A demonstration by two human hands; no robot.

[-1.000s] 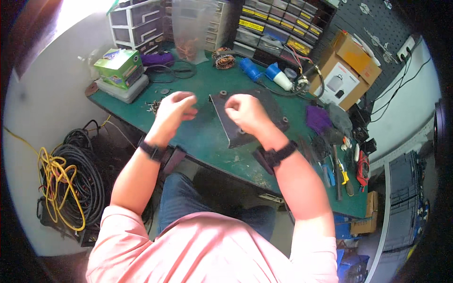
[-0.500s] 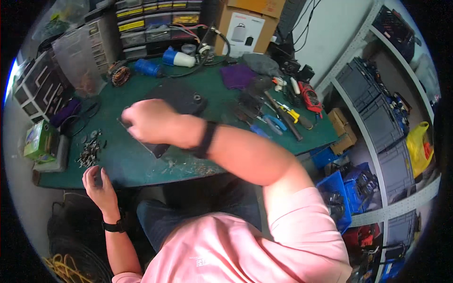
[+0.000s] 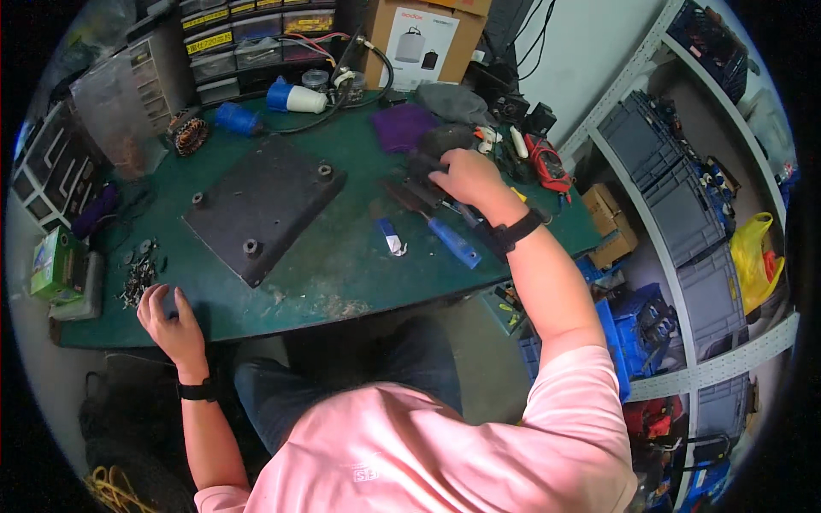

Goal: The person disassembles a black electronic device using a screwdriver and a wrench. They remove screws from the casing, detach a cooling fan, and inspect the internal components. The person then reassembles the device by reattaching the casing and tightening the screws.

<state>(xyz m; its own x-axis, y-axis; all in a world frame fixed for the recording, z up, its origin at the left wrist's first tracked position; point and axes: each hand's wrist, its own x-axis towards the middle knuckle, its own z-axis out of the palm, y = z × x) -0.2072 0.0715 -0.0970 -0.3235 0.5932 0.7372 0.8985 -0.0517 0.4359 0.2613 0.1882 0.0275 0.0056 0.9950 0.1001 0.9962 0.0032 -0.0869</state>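
Observation:
My right hand is over the tools at the bench's right side, fingers curled downward among dark objects. What they hold, if anything, is hidden. Below it lie a blue-handled scraper and a small blue-and-white piece. My left hand rests at the bench's front edge, holding nothing visible, thumb and fingers apart. Just beyond it is a pile of loose screws. Between my hands a flat black plate lies on the green bench, with round feet on its upper side. Neither hand touches it.
Small-parts drawers and a cardboard box stand at the back. A purple cloth and red meter lie beyond the tools. A green box sits at left. Shelving with grey crates stands at right.
My right hand has moved right, from above the black plate to the tools, uncovering the plate. My left hand stays by the screws. The view has shifted slightly.

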